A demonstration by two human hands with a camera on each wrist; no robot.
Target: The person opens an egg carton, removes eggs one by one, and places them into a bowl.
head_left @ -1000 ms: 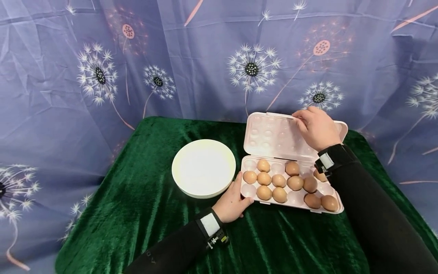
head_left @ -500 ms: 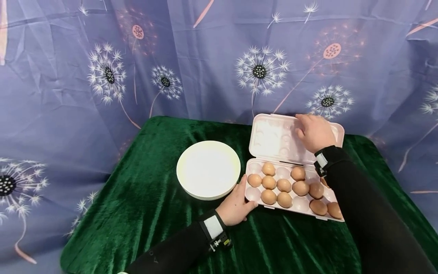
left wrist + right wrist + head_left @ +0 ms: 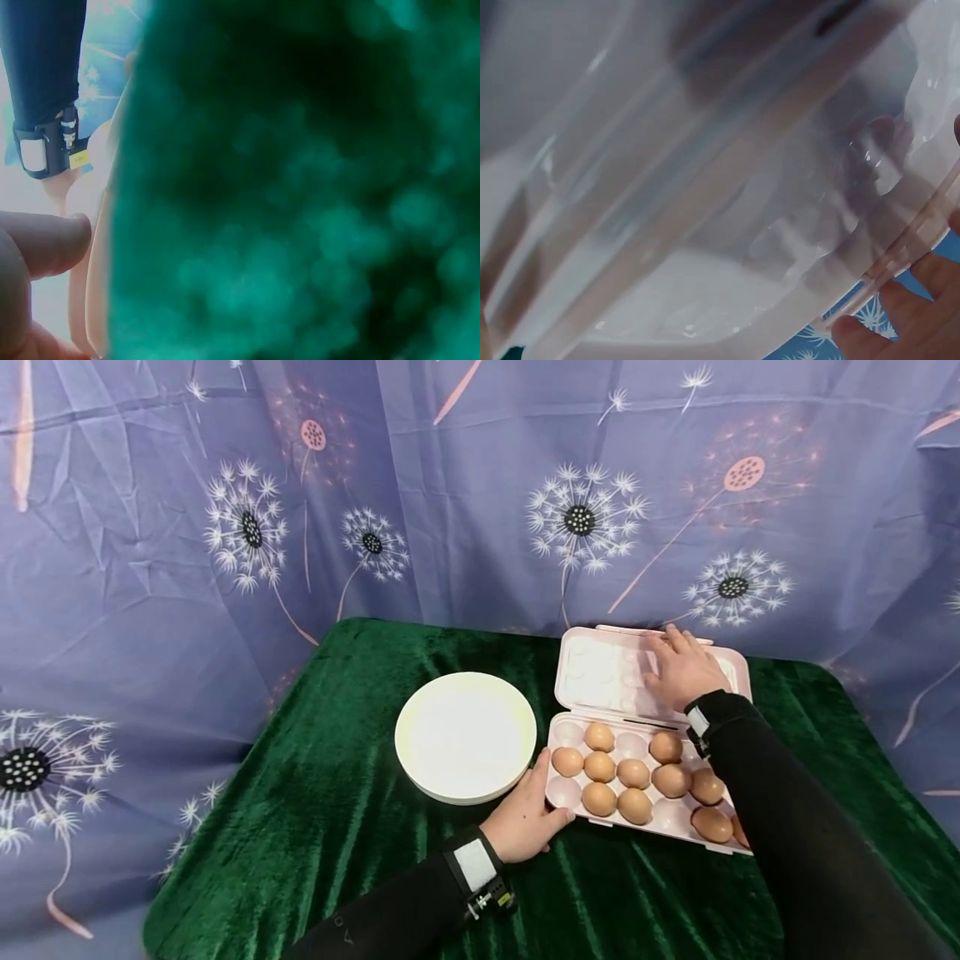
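Observation:
A pale pink plastic egg box (image 3: 567, 794), with brown eggs (image 3: 633, 774) in many of its cups, lies on the right side of the table. Its lid (image 3: 600, 668) is folded back toward the curtain. My left hand (image 3: 525, 818) holds the box's front left corner, thumb at the front edge and fingers along the left side. Across the lid reaches my right hand (image 3: 686, 668), its extended fingers pressing at the far rim. In the right wrist view its fingertips (image 3: 855, 337) sit by the lid's edge. My right sleeve hides the box's right end.
A round white plate (image 3: 465, 735), which looks stacked, stands left of the egg box, close to my left fingers. Green velvet cloth (image 3: 330, 760) covers the table. Behind the table's far edge hangs a blue dandelion-print curtain (image 3: 480, 527).
The lid has tilted further back and down under my right hand, whose fingers have straightened from a grip on its rim. My left hand keeps its place. The head view has shifted slightly.

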